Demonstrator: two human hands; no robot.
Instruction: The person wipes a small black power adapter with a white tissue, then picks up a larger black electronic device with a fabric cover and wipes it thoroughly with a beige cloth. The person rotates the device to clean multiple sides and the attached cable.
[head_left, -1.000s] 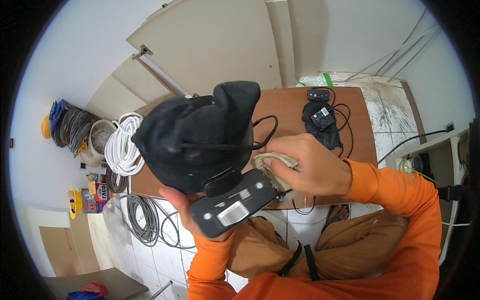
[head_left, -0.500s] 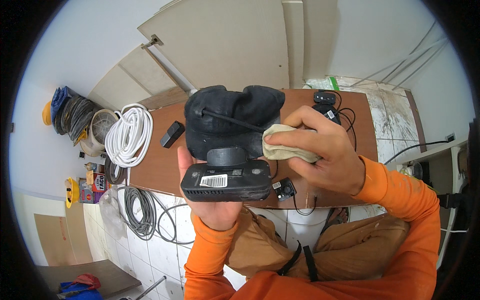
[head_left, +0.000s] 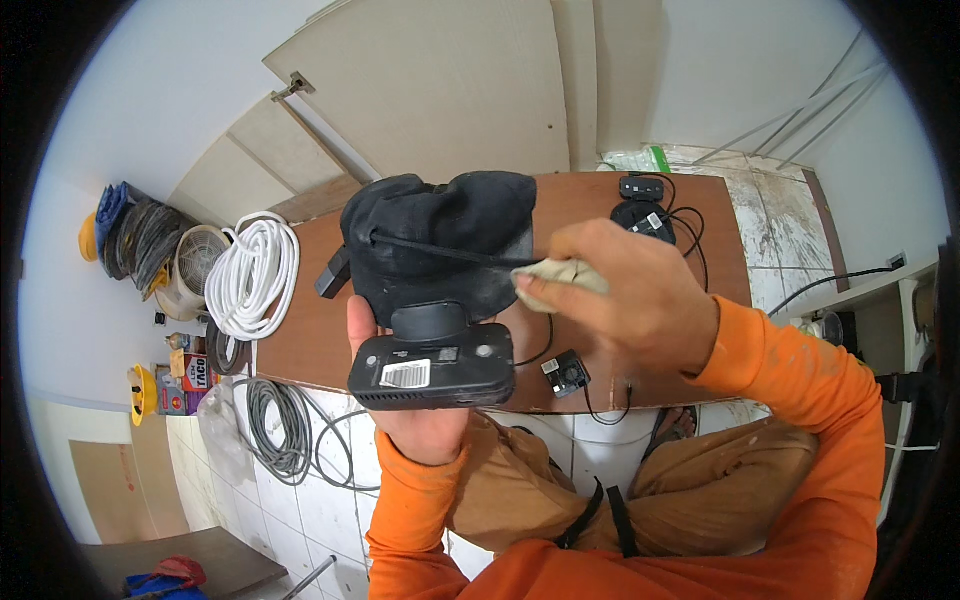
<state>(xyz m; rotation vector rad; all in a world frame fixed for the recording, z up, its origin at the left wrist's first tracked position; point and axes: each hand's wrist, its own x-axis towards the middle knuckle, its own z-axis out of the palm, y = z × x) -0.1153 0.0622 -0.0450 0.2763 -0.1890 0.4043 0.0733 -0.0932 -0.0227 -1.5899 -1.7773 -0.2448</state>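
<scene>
A black cap (head_left: 440, 225) with a black box-shaped device (head_left: 430, 368) fixed at its brim rests on my left hand (head_left: 425, 432). That hand supports it from below, its thumb showing at the left side and most fingers hidden. The device bears a white label and small round lenses. My right hand (head_left: 640, 290) pinches a bunched cream cloth (head_left: 562, 285) at the cap's right edge, close to a thin black cord (head_left: 450, 250) that runs across the cap.
On the brown table (head_left: 310, 340) lie a small black block (head_left: 334, 273), a small square black device (head_left: 566, 374) with a cable, and further cabled devices (head_left: 643, 205). A white hose coil (head_left: 252, 277) sits at the left. Grey cable (head_left: 280, 432) lies coiled on the tiled floor.
The cap with its device has shifted slightly left. My right hand has turned and the cloth now looks more tightly bunched at the cap's right edge.
</scene>
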